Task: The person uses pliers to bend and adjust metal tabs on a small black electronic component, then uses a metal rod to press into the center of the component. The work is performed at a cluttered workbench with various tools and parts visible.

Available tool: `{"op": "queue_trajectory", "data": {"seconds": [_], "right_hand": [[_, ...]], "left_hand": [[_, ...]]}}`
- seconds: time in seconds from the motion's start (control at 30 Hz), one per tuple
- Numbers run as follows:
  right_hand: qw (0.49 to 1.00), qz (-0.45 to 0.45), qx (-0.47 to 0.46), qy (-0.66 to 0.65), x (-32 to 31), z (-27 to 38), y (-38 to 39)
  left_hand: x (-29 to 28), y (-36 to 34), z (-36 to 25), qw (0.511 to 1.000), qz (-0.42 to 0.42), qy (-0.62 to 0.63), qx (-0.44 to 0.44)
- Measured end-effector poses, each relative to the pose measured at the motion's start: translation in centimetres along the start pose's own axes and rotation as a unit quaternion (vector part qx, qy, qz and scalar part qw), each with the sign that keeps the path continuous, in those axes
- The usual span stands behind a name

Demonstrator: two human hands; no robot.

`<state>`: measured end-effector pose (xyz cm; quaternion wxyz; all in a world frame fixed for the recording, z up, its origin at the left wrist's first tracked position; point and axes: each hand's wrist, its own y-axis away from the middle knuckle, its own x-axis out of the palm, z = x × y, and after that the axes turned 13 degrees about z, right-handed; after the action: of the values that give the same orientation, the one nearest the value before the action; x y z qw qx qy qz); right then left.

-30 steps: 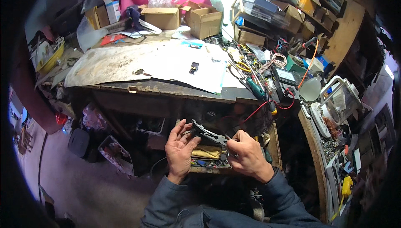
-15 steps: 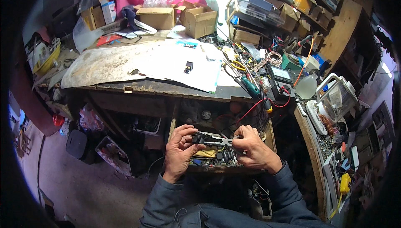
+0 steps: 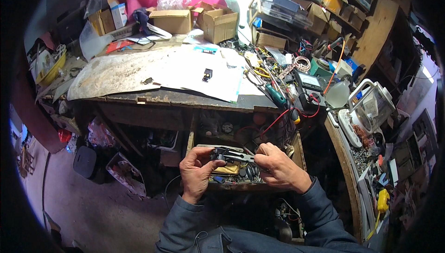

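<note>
The left hand [image 3: 195, 172] pinches a black part [image 3: 218, 155]; the right hand [image 3: 280, 167] grips pliers [image 3: 244, 157] to its right. Best brace firmly, squeeze gently.

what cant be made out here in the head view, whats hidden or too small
Head view:
- Handles of the pliers: mostly hidden by the right hand.
- Black part: partly covered by the left hand; exact shape unclear.
- Small items in the drawer: too small, partly behind the hands.
- Meter: scale too small to read.
</note>
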<state>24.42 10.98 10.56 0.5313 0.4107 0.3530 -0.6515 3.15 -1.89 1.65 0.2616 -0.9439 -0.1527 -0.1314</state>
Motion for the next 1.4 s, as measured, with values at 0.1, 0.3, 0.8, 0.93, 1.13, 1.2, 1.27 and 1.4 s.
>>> {"op": "queue_trajectory", "data": {"seconds": [0.1, 0.3, 0.8, 0.93, 1.13, 1.2, 1.27, 1.4], "right_hand": [[1.000, 0.017, -0.004, 0.010, -0.4, 0.2, 0.0], [0.999, 0.028, -0.016, 0.013, -0.6, 0.3, -0.3], [0.991, 0.008, 0.047, 0.125, -1.9, 2.0, 0.4], [0.993, 0.014, 0.051, 0.108, -1.6, 2.2, 0.4], [0.988, 0.033, 0.048, 0.144, -1.8, 2.2, 0.5], [0.990, 0.035, 0.045, 0.132, -2.1, 2.3, 0.5], [0.990, 0.019, 0.043, 0.132, -2.2, 2.3, 0.5], [0.985, -0.011, 0.059, 0.159, -2.0, 3.0, 0.5]], "left_hand": [[0.0, 0.1, -0.2, 1.000, -0.006, 0.010, -0.020], [-0.2, 0.5, -0.2, 0.999, -0.011, 0.037, -0.025], [0.3, 0.6, 0.9, 0.991, -0.043, -0.115, 0.047], [0.4, 0.6, 0.8, 0.994, -0.048, -0.092, 0.040], [0.4, 0.8, 1.1, 0.990, -0.058, -0.119, 0.043], [0.3, 0.9, 1.2, 0.986, -0.063, -0.149, 0.045], [0.5, 0.9, 0.8, 0.974, -0.067, -0.206, 0.061], [0.6, 0.8, 1.0, 0.963, -0.080, -0.240, 0.090]]}}
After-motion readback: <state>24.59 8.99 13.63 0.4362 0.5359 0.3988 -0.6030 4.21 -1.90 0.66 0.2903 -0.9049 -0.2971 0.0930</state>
